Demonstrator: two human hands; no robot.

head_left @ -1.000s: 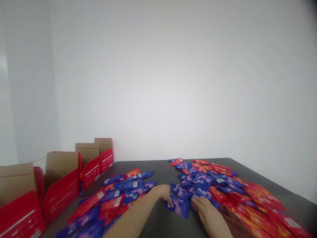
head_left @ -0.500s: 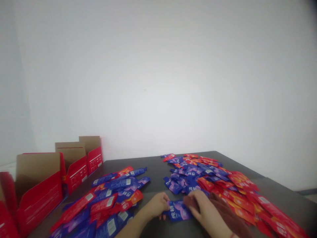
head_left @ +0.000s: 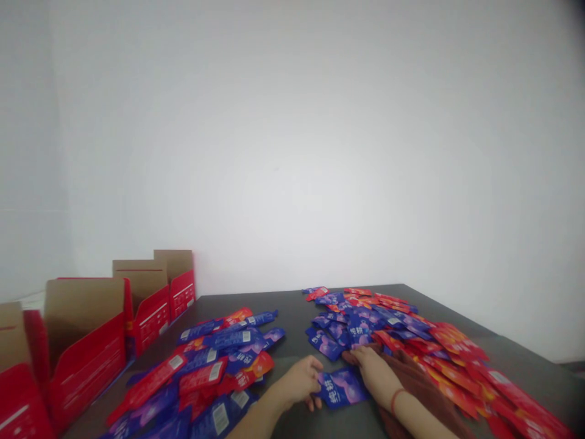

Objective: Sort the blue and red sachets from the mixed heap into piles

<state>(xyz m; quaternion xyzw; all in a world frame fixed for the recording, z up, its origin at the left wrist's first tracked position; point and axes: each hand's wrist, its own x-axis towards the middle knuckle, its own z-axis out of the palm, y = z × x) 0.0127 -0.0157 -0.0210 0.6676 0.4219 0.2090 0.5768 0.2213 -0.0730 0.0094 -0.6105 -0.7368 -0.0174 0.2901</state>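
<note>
A blue-purple packet [head_left: 342, 388] with white lettering and a barely curved face lies just above the dark table. My left hand [head_left: 302, 381] is closed, its thumb and fingers pinching the packet's left edge. Over the packet's upper right corner, my right hand [head_left: 372, 369] is bent around a brown cloth [head_left: 411, 390], which trails to the right under the forearm. The right fingertips press the cloth near the packet's top edge. Just beyond the hands lie more blue-purple packets [head_left: 323, 343].
A heap of red and blue packets [head_left: 457, 366] spreads along the right side of the table [head_left: 287, 332]. Another mixed pile [head_left: 201, 372] lies at left. Several open red cartons [head_left: 86, 360] with raised brown flaps stand in a row along the left edge. A white wall is behind.
My left hand took the packet by its edge and turned it slightly. My right hand brought the brown cloth across it, then moved up and right to its far corner. The view also swung right.
</note>
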